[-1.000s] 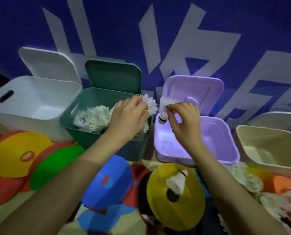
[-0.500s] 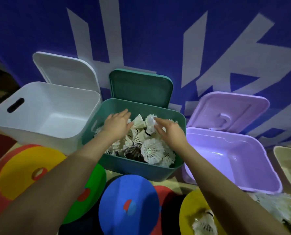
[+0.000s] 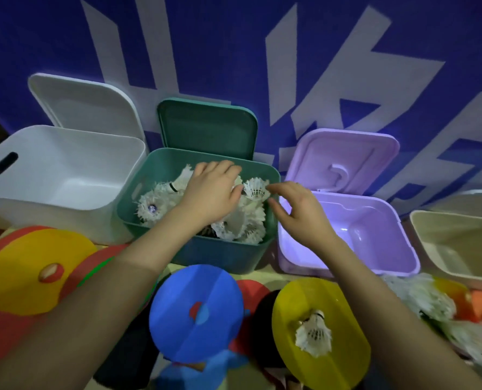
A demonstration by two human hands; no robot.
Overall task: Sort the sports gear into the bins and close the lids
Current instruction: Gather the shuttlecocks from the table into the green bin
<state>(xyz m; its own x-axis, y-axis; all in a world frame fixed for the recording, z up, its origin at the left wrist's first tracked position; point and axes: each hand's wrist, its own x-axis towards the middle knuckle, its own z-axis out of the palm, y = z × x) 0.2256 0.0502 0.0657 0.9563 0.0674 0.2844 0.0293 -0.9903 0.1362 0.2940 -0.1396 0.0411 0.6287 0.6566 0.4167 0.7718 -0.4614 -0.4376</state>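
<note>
Over the green bin [image 3: 228, 257], its lid up, the left hand [image 3: 211, 192] rests spread on the shuttlecocks [image 3: 155, 206] inside; the right hand [image 3: 298, 212] hangs slack, empty, at the rim. Press the pile gently below the rim; crushed feathers stop the lid seating.

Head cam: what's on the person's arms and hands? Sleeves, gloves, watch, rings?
Nothing visible. Both forearms are bare as far as the frame edge, with no sleeve cuffs. The left hand and right hand show no gloves, watch, rings or markings.

White shuttlecocks [image 3: 206, 212] heaped in green bin [image 3: 223, 254]
</note>
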